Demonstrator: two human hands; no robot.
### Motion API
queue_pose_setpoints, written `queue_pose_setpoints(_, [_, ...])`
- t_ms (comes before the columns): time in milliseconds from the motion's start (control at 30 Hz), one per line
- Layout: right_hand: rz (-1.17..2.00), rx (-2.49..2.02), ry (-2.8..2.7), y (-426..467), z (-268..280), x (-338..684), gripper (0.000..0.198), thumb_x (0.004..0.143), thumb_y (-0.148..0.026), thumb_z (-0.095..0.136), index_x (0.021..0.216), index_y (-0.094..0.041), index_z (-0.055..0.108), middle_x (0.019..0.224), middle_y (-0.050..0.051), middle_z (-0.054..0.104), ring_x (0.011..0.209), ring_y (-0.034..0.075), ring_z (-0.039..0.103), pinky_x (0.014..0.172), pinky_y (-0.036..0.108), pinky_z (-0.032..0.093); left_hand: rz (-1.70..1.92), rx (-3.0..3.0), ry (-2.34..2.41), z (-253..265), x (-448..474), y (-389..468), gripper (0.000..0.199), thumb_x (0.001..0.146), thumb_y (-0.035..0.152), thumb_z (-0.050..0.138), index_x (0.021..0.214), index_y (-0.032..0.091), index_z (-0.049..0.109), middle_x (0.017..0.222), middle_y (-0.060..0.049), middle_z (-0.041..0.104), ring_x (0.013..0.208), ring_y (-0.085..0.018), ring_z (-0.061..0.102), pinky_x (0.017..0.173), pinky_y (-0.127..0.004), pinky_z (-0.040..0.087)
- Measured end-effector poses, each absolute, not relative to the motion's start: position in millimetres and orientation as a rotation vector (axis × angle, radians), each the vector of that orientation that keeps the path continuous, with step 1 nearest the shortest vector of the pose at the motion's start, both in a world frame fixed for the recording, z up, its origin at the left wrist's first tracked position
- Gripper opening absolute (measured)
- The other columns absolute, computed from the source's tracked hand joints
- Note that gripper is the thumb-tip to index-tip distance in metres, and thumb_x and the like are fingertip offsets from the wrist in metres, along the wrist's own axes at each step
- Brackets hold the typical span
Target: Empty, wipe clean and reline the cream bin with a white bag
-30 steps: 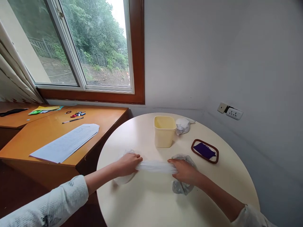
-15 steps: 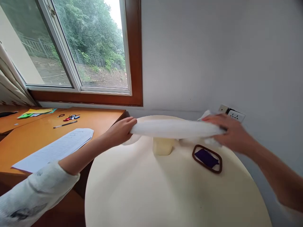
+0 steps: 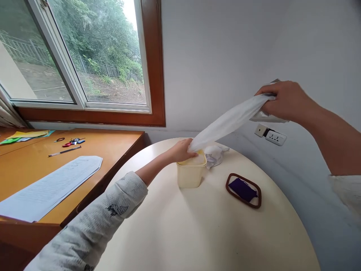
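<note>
A thin white plastic bag point(image 3: 228, 122) is stretched slantwise between my two hands, gathered into a long strip. My left hand point(image 3: 179, 151) grips its lower end right at the mouth of a cream-coloured plastic tub point(image 3: 189, 177). Raised on the right in front of the wall, my right hand point(image 3: 291, 101) is closed on the upper end, with more loose bag hanging behind the fingers. The tub stands upright without a cover, and something whitish shows inside. Just behind it lies a crumpled white bag point(image 3: 214, 155).
On the round cream table point(image 3: 169, 226) lies a brown rounded frame point(image 3: 258, 194), perhaps a lid, with a purple cloth point(image 3: 243, 189) inside it. An orange desk point(image 3: 118, 139) at left bears papers point(image 3: 56, 188), a pen point(image 3: 64, 151) and keys point(image 3: 73, 142). A wall socket point(image 3: 275, 137) is behind.
My right hand has risen with its end of the bag. My left hand has moved right and down to the tub's mouth, so the bag now slants instead of lying level.
</note>
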State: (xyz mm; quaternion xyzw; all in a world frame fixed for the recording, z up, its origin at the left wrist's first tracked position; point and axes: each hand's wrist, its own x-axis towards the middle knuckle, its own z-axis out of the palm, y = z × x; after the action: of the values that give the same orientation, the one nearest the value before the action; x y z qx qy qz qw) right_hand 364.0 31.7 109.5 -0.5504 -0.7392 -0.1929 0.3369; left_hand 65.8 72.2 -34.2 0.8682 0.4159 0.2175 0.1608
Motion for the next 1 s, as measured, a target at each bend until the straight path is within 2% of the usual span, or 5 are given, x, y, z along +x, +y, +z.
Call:
queue_pose_setpoints(200, [-0.532,-1.453,-2.281,63,98,344,0.016,0.072,-0.023,0.051,0.06,-0.022,0.062,0.052,0.0,0.05,0.072,0.02,0.051,0.076,0.046,0.035,0.522,2.409,1.187,-34,54,69,0.079,0.067,0.053,0.062,0.132,0.024,0.028,0.122,-0.012,0.047,0.114,-0.028,0.045,0.08,-0.035,0.044])
queue_pose_setpoints(467, [-0.721,-1.099,-2.638,71,66,285,0.013,0.062,-0.008,0.052,0.061,-0.017,0.061,0.055,-0.002,0.054,0.067,0.014,0.049,0.079,0.04,0.03,0.885,2.209,1.049,-12,58,72,0.054,0.067,0.05,0.065,0.111,0.021,0.05,0.094,-0.005,0.054,0.079,-0.015,0.055,0.073,-0.034,0.047])
queue_pose_setpoints(667, [-0.806,-0.93,-2.749,62,56,251,0.024,0.062,-0.002,0.051,0.078,-0.014,0.064,0.07,0.003,0.061,0.072,0.016,0.052,0.08,0.037,0.031,0.887,2.016,0.909,-7,66,75,0.059,0.067,0.046,0.068,0.115,0.017,0.049,0.061,0.005,0.046,0.055,-0.009,0.048,0.054,-0.025,0.043])
queue_pose_setpoints(867, [-0.563,-0.712,-2.667,50,59,243,0.03,0.073,-0.02,0.057,0.103,-0.021,0.06,0.106,0.005,0.058,0.093,0.02,0.052,0.091,0.044,0.026,0.954,1.938,0.917,-12,63,75,0.027,0.075,0.039,0.062,0.07,0.013,0.055,0.053,0.004,0.047,0.052,-0.008,0.048,0.054,-0.024,0.042])
queue_pose_setpoints(1000, [-0.336,-0.733,-2.336,41,62,252,0.04,0.077,-0.037,0.056,0.115,-0.023,0.051,0.121,0.005,0.05,0.111,0.024,0.045,0.096,0.046,0.026,1.009,1.847,0.844,-17,51,75,0.027,0.074,0.038,0.064,0.071,0.012,0.057,0.059,0.0,0.056,0.06,-0.01,0.055,0.064,-0.028,0.048])
